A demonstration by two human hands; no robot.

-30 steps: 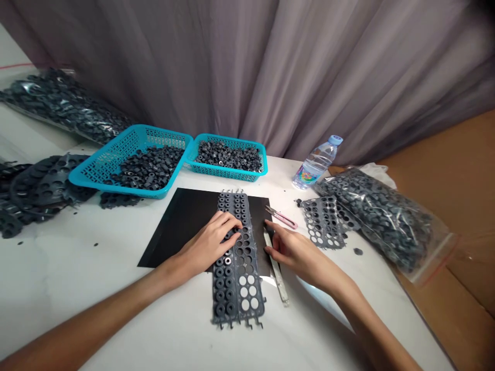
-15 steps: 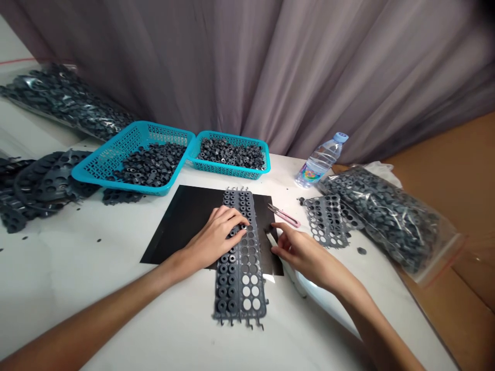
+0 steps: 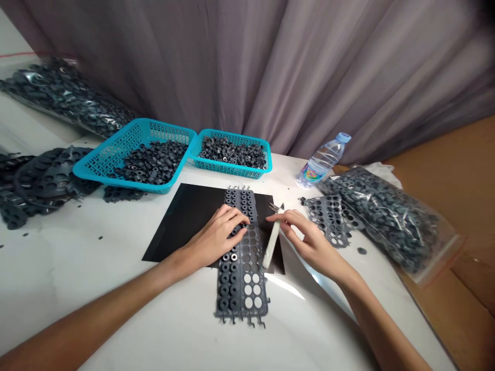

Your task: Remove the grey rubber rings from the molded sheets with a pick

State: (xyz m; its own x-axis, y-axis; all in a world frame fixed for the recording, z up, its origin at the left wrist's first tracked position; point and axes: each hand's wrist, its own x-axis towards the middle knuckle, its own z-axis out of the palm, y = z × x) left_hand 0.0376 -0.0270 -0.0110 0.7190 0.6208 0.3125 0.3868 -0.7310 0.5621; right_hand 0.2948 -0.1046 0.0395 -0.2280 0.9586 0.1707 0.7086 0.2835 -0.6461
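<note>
A long dark rubber-like sheet [image 3: 251, 247] with rows of round holes lies lengthwise before me. Thick ring-shaped pieces fill its left rows and far end, while the nearer right rows are open holes. My left hand [image 3: 226, 229] rests across the sheet, thumb and index fingertips close together against it, covering some rings. In my right hand [image 3: 301, 234], just right of the sheet, is a slim white tool [image 3: 273, 241] with a dark pointed tip facing away from me. Its exact kind is unclear. Under the sheet lies a black mat [image 3: 174, 226].
Two blue baskets [image 3: 131, 185] [image 3: 232, 167] hold small dark pieces. Pink-handled snips [image 3: 274, 207], a water bottle [image 3: 323, 159], a perforated scrap sheet [image 3: 327, 219] and a filled bag [image 3: 386, 219] stand right. Another bag [image 3: 65, 98] and scrap sheets [image 3: 50, 178] lie left.
My right hand has moved slightly right, and the white tool has swung round so its dark tip points away. My left hand stays on the sheet.
</note>
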